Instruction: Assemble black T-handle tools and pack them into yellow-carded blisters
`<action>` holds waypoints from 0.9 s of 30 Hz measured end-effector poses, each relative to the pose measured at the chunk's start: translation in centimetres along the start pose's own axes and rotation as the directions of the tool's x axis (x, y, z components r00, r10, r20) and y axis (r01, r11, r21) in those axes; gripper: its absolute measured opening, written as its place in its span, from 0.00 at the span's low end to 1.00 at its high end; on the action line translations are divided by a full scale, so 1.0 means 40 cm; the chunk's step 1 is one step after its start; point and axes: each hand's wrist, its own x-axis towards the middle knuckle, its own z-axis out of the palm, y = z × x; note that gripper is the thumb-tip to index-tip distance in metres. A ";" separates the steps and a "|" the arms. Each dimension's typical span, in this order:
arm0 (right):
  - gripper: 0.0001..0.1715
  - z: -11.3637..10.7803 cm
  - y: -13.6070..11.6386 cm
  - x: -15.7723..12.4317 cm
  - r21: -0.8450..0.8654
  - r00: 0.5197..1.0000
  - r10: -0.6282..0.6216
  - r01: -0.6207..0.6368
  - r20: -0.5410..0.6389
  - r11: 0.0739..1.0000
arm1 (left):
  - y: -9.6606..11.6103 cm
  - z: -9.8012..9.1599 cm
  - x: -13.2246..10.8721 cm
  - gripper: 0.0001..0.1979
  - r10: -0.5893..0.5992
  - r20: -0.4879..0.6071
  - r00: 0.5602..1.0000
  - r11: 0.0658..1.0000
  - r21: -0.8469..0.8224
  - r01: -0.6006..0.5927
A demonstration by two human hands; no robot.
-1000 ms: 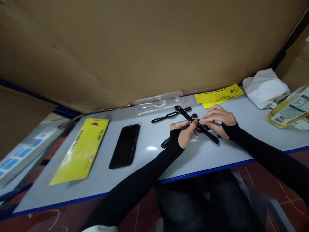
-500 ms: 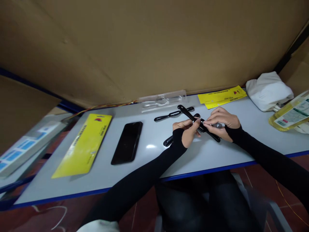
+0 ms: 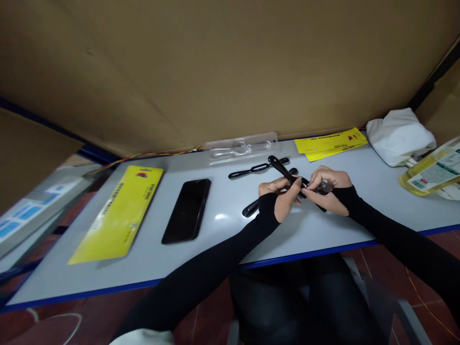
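Note:
A long black plastic tool (image 3: pixel 279 169) is held slanted above the grey table (image 3: pixel 223 230), its rounded end pointing up and left. My left hand (image 3: pixel 282 194) pinches its shaft from below. My right hand (image 3: pixel 325 187) is closed on its lower end, where a small grey metal piece (image 3: pixel 325 186) shows between the fingers. Two more black tools lie on the table beneath: one (image 3: pixel 251 169) behind the hands, another (image 3: pixel 251 209) sticking out under my left wrist.
A black phone (image 3: pixel 187 210) lies left of my hands, a yellow card (image 3: pixel 118 213) further left. Clear plastic packaging (image 3: pixel 240 145) and yellow cards (image 3: pixel 330 142) sit at the back by the cardboard wall (image 3: pixel 215 67). White cloth (image 3: pixel 398 134) and a bottle (image 3: pixel 431 170) are at right.
My hands stay on the black tool; the right fingers have curled tighter round its lower end. The view has shifted slightly.

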 end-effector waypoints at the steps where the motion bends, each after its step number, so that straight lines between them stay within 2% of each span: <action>1: 0.21 0.001 0.000 0.001 0.053 0.997 0.079 -0.080 0.024 0.995 | 0.004 0.002 -0.003 0.13 0.005 -0.009 1.000 1.000 0.001 -0.005; 4: 0.27 0.001 0.000 0.008 0.192 0.962 0.256 -0.271 0.100 0.943 | 0.010 0.003 -0.006 0.14 0.006 -0.008 1.000 1.000 0.013 -0.006; 7: 0.30 -0.005 -0.004 0.015 0.230 0.939 0.314 -0.339 0.139 0.912 | 0.011 0.001 -0.005 0.14 0.005 0.008 1.000 1.000 0.017 -0.005; 14: 0.28 -0.015 -0.010 0.014 0.189 0.946 0.294 -0.316 0.134 0.930 | 0.013 -0.002 -0.006 0.15 0.032 0.034 0.999 0.999 0.024 -0.033; 18: 0.26 -0.021 -0.010 0.017 0.235 0.947 0.283 -0.312 0.152 0.920 | 0.007 -0.006 -0.005 0.15 0.047 0.056 0.997 0.998 0.043 -0.049; 23: 0.29 -0.031 -0.015 0.022 0.324 0.915 0.340 -0.397 0.219 0.859 | -0.005 -0.012 0.000 0.15 0.045 0.088 0.995 0.998 0.037 -0.048; 27: 0.27 -0.031 -0.015 0.023 0.375 0.922 0.289 -0.371 0.258 0.850 | -0.003 -0.013 0.003 0.14 0.024 0.081 0.996 0.999 0.041 -0.027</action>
